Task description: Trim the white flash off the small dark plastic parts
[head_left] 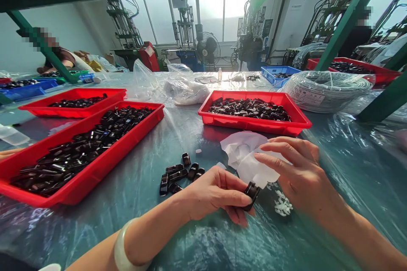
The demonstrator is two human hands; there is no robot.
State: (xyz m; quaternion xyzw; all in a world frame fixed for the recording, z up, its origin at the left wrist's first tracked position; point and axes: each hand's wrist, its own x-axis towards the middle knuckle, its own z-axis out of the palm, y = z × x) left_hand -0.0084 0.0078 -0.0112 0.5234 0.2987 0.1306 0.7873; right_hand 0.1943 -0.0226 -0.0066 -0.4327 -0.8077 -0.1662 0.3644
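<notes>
Between the thumb and fingers of my left hand [219, 197] is a small glossy black plastic part [252, 194], tilted. My right hand [295, 167] hovers just to its right, fingers stretched out and slightly apart over a crumpled white tissue [244, 156]. Whether those fingertips touch the tissue I cannot tell. Beneath my right hand lies a small pile of little white pieces [282, 204] on the plastic-covered table. Several loose black parts [178, 173] lie beyond my left forearm, with a single white piece [199, 151] near them.
A long red tray [104, 159] of black parts stands at left, another red tray [76, 112] behind it. A third red tray [254, 125] sits ahead. Coiled pale tubing [327, 91] in plastic wrap lies at right. A green frame post [349, 19] rises there. Other people sit farther back.
</notes>
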